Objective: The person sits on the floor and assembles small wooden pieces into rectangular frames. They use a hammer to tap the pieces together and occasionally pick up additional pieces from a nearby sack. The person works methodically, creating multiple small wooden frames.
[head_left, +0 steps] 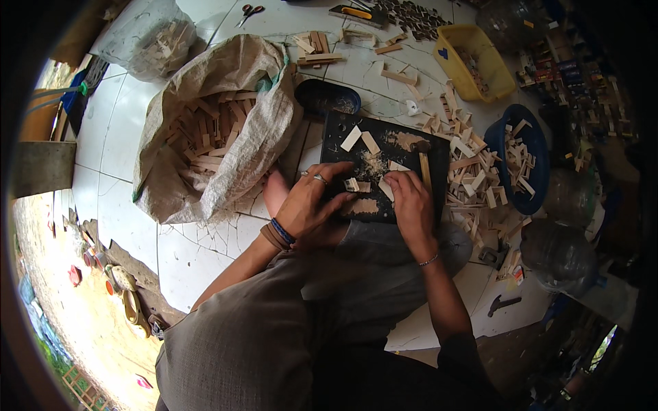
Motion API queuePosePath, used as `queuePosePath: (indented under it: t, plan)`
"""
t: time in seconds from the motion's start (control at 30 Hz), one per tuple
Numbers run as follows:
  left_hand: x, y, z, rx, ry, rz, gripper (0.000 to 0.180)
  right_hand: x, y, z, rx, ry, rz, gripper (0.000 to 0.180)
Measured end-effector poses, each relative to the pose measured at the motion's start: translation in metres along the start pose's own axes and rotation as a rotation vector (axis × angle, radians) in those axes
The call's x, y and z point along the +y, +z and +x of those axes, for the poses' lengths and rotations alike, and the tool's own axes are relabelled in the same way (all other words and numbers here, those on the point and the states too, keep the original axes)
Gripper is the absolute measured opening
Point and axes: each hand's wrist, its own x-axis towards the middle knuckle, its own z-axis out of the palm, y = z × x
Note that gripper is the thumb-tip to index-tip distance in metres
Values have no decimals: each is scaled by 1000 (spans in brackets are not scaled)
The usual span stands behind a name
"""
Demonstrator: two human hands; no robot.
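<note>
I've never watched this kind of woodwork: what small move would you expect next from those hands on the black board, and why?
Probably the left hand steadies the small wood piece while the right hand presses or trims it; both rest on the black board beside shavings.

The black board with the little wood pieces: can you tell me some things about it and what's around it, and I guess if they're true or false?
1. Both hands rest on the black board. True: the left hand and right hand press small wood pieces there.
2. The sack holds water bottles. False: it holds wooden sticks.
3. The blue bowl sits on the person's right. True.
4. The yellow tub lies upside down. False: it stands open side up.
5. Scissors lie on the board. False: they lie far off on the floor tiles.
</note>
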Motion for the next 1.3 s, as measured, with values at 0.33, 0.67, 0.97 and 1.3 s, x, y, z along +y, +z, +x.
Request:
queuePosePath:
  t: [0.33, 0.67, 0.97, 1.3]
  plan:
    - [0, -1, -1, -3, -19, -31, 52, -2, -11, 1, -109, -324, -309, 22]
    - [-2, 1, 0, -30, -30, 18, 57, 8, -12, 12, -173, -713, -653, 34]
    - [-1, 2, 0, -49, -24, 47, 64, 10, -10, 11, -173, -698, -632, 24]
    - [4, -5, -2, -61, -2, -28, 66, -3, -24, -17, -37, -238, -297, 45]
